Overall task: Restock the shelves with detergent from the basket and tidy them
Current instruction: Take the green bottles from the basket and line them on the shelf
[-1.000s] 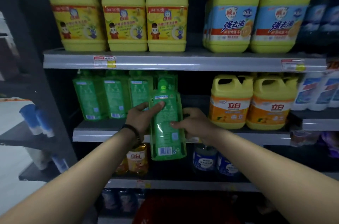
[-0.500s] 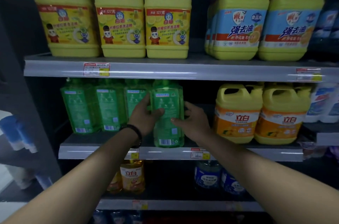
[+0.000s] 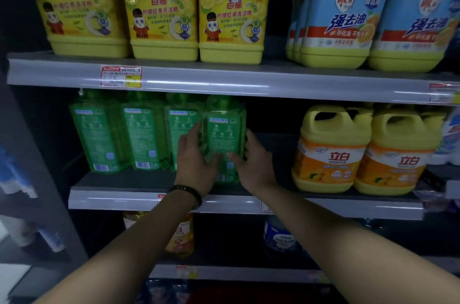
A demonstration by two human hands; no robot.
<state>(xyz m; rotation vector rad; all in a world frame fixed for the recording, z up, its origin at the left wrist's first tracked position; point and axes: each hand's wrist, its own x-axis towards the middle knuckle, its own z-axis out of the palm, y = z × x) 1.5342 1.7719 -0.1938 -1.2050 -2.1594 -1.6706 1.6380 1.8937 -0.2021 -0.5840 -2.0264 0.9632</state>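
A green detergent bottle (image 3: 225, 134) stands upright on the middle shelf (image 3: 119, 200), rightmost in a row of green bottles (image 3: 142, 139). My left hand (image 3: 195, 162) holds its left side, thumb across the front. My right hand (image 3: 254, 160) holds its right side, thumb on the lower front. The bottle's base is partly hidden by my hands. The basket shows only as a dark red patch (image 3: 239, 293) at the bottom edge.
Yellow jugs (image 3: 164, 12) and blue-labelled jugs (image 3: 341, 22) fill the top shelf. Orange-labelled yellow jugs (image 3: 331, 152) stand right of a gap on the middle shelf. Amber bottles (image 3: 181, 236) and blue tubs (image 3: 281, 236) sit on the lower shelf.
Both hands lifted the green bottle from below shelf level, set it on the middle shelf beside the row, and pushed it further back. The view has moved closer.
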